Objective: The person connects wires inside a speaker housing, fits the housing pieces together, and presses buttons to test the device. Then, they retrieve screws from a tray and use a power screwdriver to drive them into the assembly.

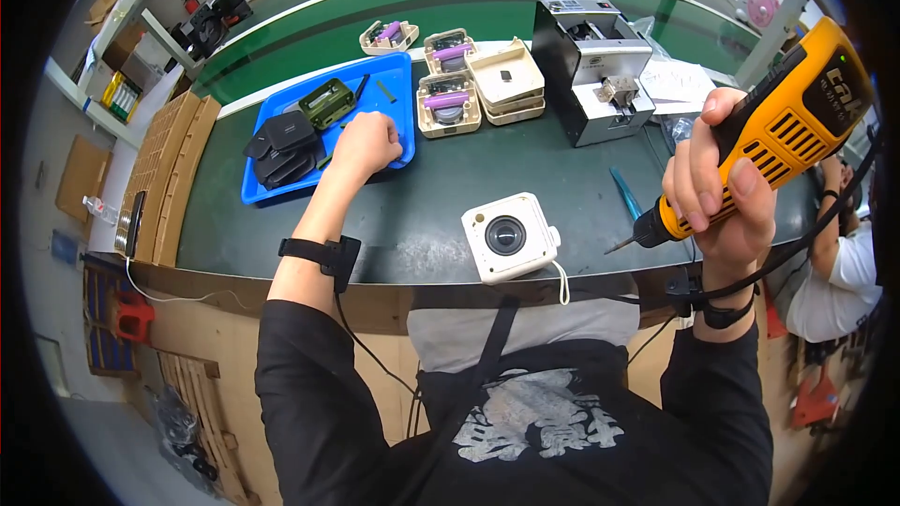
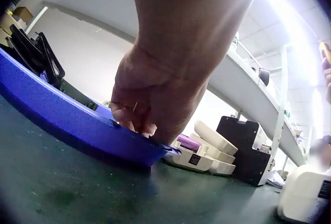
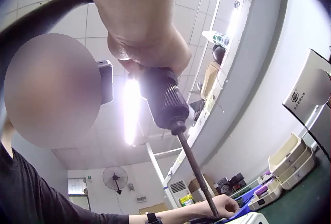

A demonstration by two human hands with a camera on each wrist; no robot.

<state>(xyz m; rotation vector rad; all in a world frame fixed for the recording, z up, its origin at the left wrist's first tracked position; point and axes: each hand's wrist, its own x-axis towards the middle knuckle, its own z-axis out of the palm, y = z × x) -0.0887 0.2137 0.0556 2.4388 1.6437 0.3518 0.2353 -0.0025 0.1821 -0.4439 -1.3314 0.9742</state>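
Note:
My left hand (image 1: 367, 142) reaches down into the right side of a blue tray (image 1: 398, 75), its fingers bent toward the tray floor. In the left wrist view the fingertips are hidden behind the tray's rim (image 2: 77, 118), so I cannot tell whether they pinch anything. Beside the hand lie an open green case (image 1: 330, 103) and several black covers (image 1: 286, 136). My right hand (image 1: 727, 197) grips a yellow electric screwdriver (image 1: 787, 122), raised over the table's right front, its bit (image 3: 194, 164) pointing down. A white boxy device with a round lens (image 1: 487, 258) stands between the hands near the front edge.
Cream half-shells with purple cells (image 1: 448, 101) and a stack of cream shells (image 1: 511, 84) sit behind the tray. A black and silver machine (image 1: 591, 75) stands at the back right. A teal tool (image 1: 624, 192) lies near the screwdriver. Cardboard dividers (image 1: 173, 183) line the left edge.

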